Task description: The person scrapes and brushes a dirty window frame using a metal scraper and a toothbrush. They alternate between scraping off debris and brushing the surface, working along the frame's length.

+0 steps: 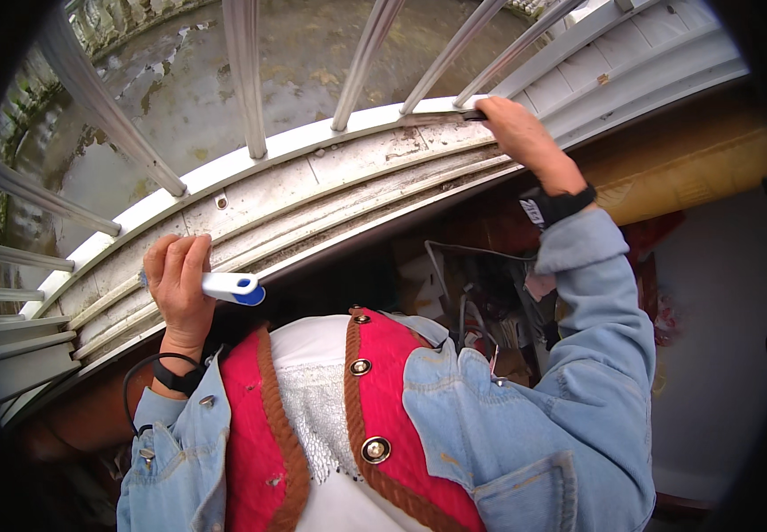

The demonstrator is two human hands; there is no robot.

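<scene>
My left hand (pixel 179 282) is closed around a white and blue plastic-handled brush (pixel 232 286); its handle points right, and a bit of blue bristle shows past the knuckles. It rests over the dirty window track (pixel 270 245) at the left. My right hand (pixel 523 139) holds the dark handle of a flat, long tool (pixel 433 119), whose exact kind I cannot tell. That tool lies along the white tiled sill (pixel 370 154), beside the foot of the metal railing. Dirt and crumbs mark the sill and the grooves of the track.
White metal bars (pixel 245 80) rise from a curved bottom rail (pixel 297 147) beyond the sill. Wet ground lies outside, below. A yellow padded roll (pixel 683 174) is at the right under the ledge. Cables (pixel 447 266) and clutter sit in the dark space below the window.
</scene>
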